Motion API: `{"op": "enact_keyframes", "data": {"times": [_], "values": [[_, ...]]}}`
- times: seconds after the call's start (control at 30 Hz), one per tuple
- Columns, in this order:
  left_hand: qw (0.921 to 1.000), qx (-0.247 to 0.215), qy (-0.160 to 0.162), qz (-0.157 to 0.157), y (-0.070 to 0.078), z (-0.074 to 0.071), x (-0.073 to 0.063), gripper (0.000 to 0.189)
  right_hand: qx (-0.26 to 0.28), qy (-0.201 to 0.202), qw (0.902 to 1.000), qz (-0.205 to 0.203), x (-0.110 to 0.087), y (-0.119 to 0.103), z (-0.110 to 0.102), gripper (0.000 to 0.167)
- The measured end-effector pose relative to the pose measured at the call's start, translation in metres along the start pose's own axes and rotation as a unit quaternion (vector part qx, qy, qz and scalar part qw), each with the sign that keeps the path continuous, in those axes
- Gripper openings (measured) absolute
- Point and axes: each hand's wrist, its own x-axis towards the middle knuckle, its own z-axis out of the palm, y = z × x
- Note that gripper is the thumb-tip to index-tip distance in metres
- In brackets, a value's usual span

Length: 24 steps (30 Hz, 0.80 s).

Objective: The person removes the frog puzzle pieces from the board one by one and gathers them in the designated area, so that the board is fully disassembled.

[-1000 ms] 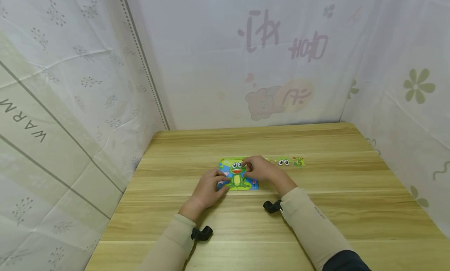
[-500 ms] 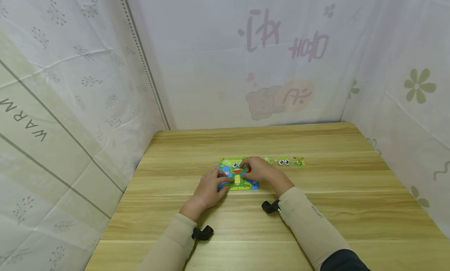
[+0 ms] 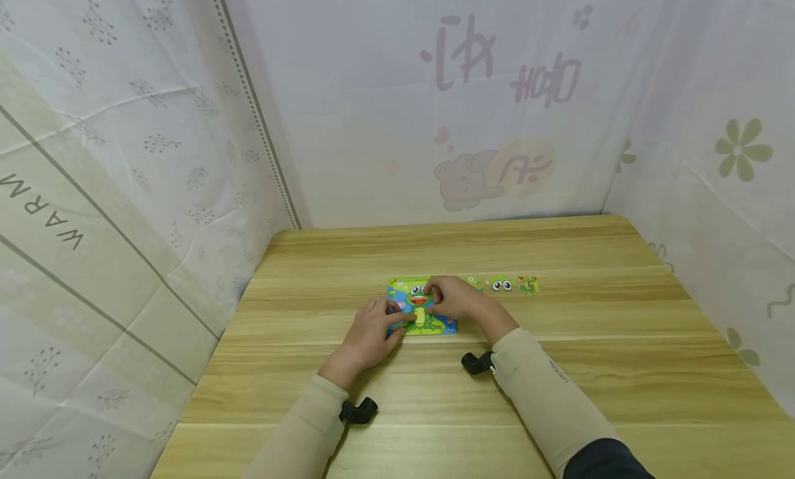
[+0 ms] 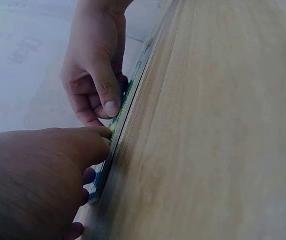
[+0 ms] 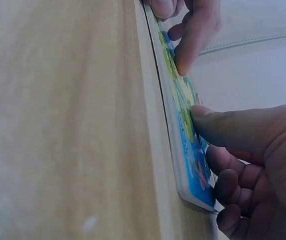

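A frog jigsaw puzzle in green and blue lies flat on the wooden table. My left hand is at its left side. Its outstretched index finger presses on the frog's body, with the thumb near the front edge. Over the right part of the puzzle, my right hand pinches a puzzle piece between thumb and index finger, right at the picture's surface; most of that piece is hidden under the hand. The right thumb touches the puzzle's face, and the other fingers curl by its edge.
Several loose pieces stand in a row right of the puzzle: one with frog eyes, one with red flowers and leaves, and another green piece partly behind the right hand. Patterned white cloth hangs around the table.
The left index finger has slid slightly right across the frog's body. The right hand has shifted a little left, uncovering more of the nearest loose piece.
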Motion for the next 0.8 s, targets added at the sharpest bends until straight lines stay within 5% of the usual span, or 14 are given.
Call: {"op": "enact_keyframes", "data": {"times": [0.33,0.6,0.8], "values": [[0.9998,0.019,0.000,0.002,-0.0011,0.0008,0.0013,0.030,0.001,0.015,0.9998,0.010,0.0011,0.0016,0.0012,0.036],[0.9998,0.019,0.001,0.000,-0.0004,0.0007,0.0012,0.030,-0.022,0.054,0.9982,0.017,0.0033,0.0008,0.0030,0.014],[0.9999,0.015,0.004,0.000,-0.0002,0.0010,0.0011,0.030,-0.042,0.072,0.9961,0.027,0.0031,-0.0053,0.0033,0.013]]}}
